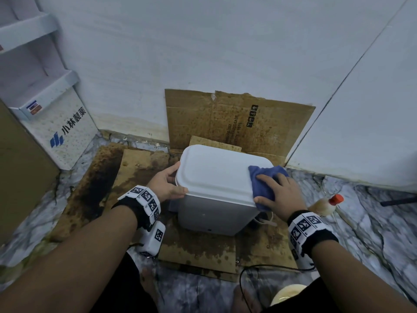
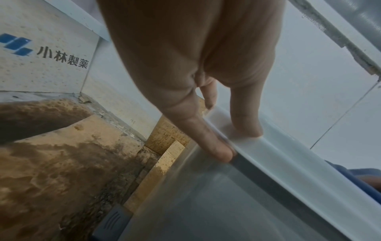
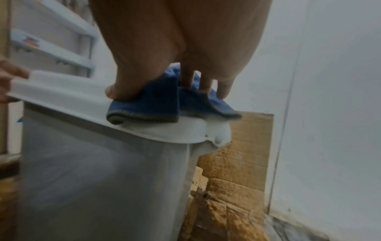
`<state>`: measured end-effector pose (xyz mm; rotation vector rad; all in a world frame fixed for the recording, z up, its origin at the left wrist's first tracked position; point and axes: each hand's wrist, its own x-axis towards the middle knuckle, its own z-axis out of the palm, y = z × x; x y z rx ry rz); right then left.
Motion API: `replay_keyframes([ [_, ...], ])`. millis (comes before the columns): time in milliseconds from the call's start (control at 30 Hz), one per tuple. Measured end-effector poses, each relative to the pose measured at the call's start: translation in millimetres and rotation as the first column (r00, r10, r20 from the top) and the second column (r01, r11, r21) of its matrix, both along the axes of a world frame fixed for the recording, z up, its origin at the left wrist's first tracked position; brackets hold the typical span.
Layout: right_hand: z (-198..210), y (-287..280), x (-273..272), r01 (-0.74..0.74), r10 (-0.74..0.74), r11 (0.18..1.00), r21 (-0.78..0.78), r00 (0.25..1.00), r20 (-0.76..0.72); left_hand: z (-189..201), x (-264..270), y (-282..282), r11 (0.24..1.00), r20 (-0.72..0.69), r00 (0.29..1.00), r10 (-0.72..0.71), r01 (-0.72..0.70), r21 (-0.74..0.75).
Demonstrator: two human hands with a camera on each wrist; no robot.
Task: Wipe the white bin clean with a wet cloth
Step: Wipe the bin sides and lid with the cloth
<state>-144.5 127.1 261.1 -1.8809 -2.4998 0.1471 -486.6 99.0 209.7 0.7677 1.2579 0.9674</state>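
The white bin (image 1: pixel 216 177) stands on stained cardboard with its lid closed. My left hand (image 1: pixel 165 184) grips the lid's left front corner. In the left wrist view the thumb (image 2: pixel 247 124) lies on top of the lid rim (image 2: pixel 278 159) and a finger (image 2: pixel 212 146) runs under its edge. My right hand (image 1: pixel 282 195) presses a folded blue cloth (image 1: pixel 264 175) flat onto the right side of the lid. In the right wrist view the straight fingers rest on the cloth (image 3: pixel 156 104), which overhangs the lid edge above the bin's wall (image 3: pixel 92 179).
Wet, stained cardboard (image 1: pixel 198 251) covers the floor, and another sheet (image 1: pixel 214 118) leans on the back wall. A white display rack (image 1: pixel 56 123) stands at the left. A red-capped bottle (image 1: pixel 327 204) lies to the right of the bin. A black cable (image 1: pixel 259 267) crosses the marble floor.
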Motion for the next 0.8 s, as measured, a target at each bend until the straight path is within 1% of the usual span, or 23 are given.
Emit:
replay_keyframes([
  [100, 1.2, 2.5, -20.9, -0.139, 0.140, 0.989, -0.041, 0.990, 0.013, 3.1, -2.6, -0.3, 0.999, 0.035, 0.999, -0.002, 0.004, -0.038],
  [167, 3.8, 3.8, -51.3, -0.207, 0.208, 0.975, -0.079, 0.978, 0.011, 4.7, -4.3, -0.9, 0.998, 0.073, 0.997, -0.006, 0.010, -0.058],
  [267, 2.5, 8.9, -110.7, -0.268, 0.269, 0.960, -0.085, 0.963, 0.000, 7.6, -5.8, -4.6, 0.998, 0.108, 0.994, -0.015, 0.021, -0.059],
  [367, 1.3, 14.9, -160.9, -0.311, 0.314, 0.948, -0.073, 0.949, 0.028, 6.4, -8.3, -5.4, 0.998, 0.129, 0.991, -0.024, 0.031, -0.054],
  [500, -1.7, 24.8, -192.5, -0.301, 0.308, 0.950, -0.078, 0.946, 0.098, 3.7, -11.6, -3.5, 0.998, 0.186, 0.983, -0.011, 0.023, -0.065],
  [600, -3.7, 29.2, -213.7, -0.275, 0.283, 0.958, -0.083, 0.952, 0.117, 6.4, -11.2, -5.7, 0.998, 0.178, 0.984, -0.025, 0.035, -0.053],
  [700, -2.5, 37.6, -233.6, -0.206, 0.215, 0.974, -0.090, 0.970, 0.112, 5.3, -9.2, -9.0, 0.995, 0.181, 0.983, -0.013, 0.030, -0.090],
  [800, 4.2, 54.3, -245.4, -0.129, 0.155, 0.975, -0.181, 0.978, 0.140, 3.1, -10.2, -13.3, 0.994, 0.175, 0.984, -0.019, 0.037, -0.099],
])
